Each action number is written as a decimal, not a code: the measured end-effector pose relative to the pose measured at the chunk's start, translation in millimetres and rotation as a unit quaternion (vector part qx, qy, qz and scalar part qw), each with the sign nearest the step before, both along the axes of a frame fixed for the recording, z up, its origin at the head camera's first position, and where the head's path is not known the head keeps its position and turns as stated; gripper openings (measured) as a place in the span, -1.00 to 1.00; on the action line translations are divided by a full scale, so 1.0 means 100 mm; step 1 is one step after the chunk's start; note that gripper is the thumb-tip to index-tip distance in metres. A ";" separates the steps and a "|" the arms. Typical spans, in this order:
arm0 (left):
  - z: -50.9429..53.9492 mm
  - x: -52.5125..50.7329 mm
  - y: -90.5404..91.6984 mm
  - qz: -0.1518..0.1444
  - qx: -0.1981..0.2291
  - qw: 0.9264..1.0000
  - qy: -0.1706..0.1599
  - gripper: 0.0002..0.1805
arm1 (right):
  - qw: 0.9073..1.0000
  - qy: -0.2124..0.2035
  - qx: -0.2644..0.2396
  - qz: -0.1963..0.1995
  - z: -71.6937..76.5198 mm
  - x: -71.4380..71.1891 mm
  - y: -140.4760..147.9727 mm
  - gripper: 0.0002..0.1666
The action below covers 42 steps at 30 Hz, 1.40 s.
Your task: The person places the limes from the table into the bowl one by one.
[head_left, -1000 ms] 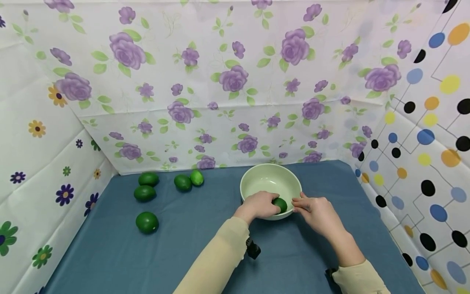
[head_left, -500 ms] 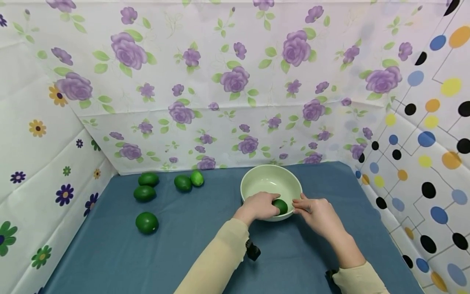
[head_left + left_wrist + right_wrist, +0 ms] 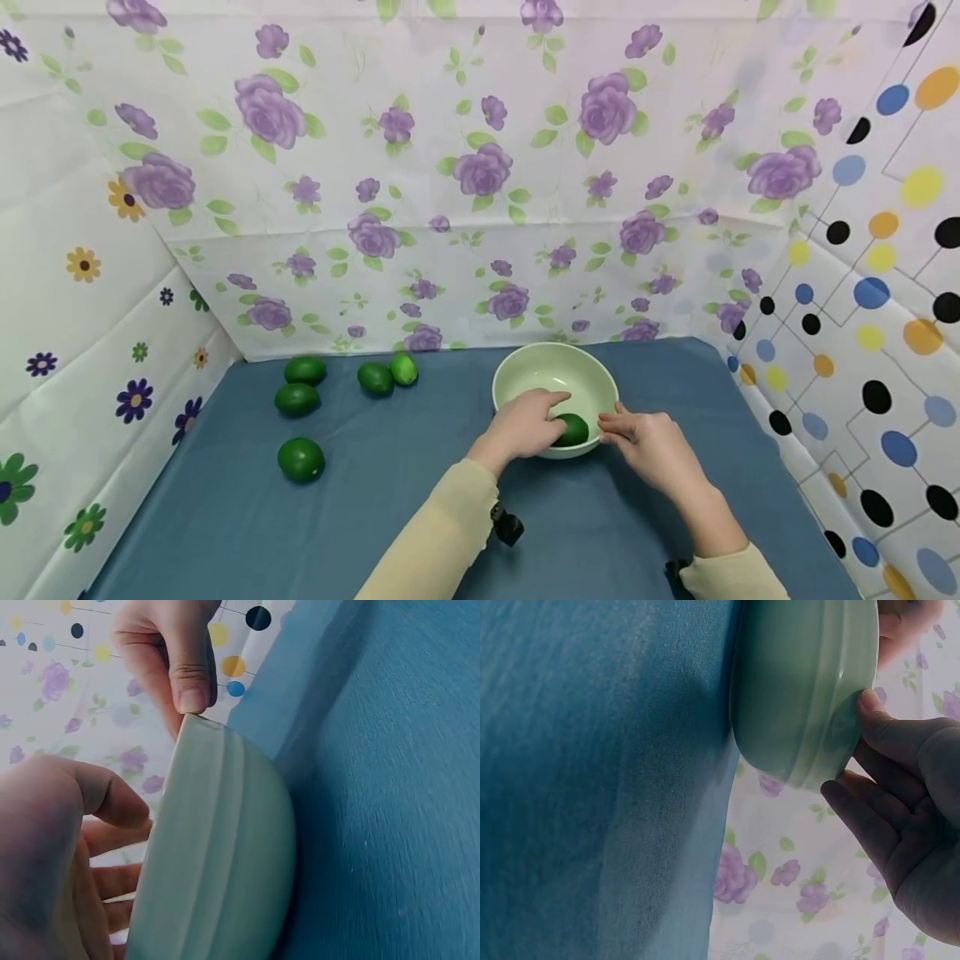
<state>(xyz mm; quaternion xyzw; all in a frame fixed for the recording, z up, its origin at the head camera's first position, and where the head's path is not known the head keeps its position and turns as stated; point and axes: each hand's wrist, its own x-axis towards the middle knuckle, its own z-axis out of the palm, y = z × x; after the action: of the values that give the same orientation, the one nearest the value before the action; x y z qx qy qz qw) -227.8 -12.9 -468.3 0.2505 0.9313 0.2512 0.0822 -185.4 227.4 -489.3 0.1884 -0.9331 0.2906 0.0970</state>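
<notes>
A pale green bowl point(image 3: 525, 367) stands at the back of the blue table, right of centre. Inside it, near the front wall, lies a dark green fruit point(image 3: 574, 430). My left hand point(image 3: 519, 423) reaches over the bowl's left front rim, index finger extended and thumb beside the fruit. The left wrist view shows the fingers of this hand point(image 3: 67, 847) apart at the rim; the fruit is hidden there. With thumb and fingers, my right hand point(image 3: 651, 446) pinches the right rim, also seen in the right wrist view, where this hand point(image 3: 915, 795) holds the bowl point(image 3: 802, 682).
At the back left lie two dark green fruits point(image 3: 305, 369) point(image 3: 297, 400), with another point(image 3: 301, 460) in front of them. Right of these, a dark green fruit point(image 3: 375, 379) sits beside a smaller bright green one point(image 3: 403, 369). Patterned cloths point(image 3: 480, 250) surround the table point(image 3: 390, 517).
My left hand has drawn slightly left and its fingers have loosened from the fruit in the bowl, which shows more. My right hand remains on the rim. The head view has shifted slightly.
</notes>
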 end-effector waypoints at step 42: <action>-0.22 1.08 -3.20 0.282 -0.020 0.956 0.085 -0.30 | 1.000 -0.005 -0.007 0.008 0.06 -0.01 -0.01 -0.65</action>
<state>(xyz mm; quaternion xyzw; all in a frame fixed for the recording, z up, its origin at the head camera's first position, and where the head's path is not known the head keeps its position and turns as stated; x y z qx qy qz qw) -120.3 -333.1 -490.4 -0.0033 0.9726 0.2231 -0.0659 -186.9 226.8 -483.1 0.1933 -0.9300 0.2990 0.0910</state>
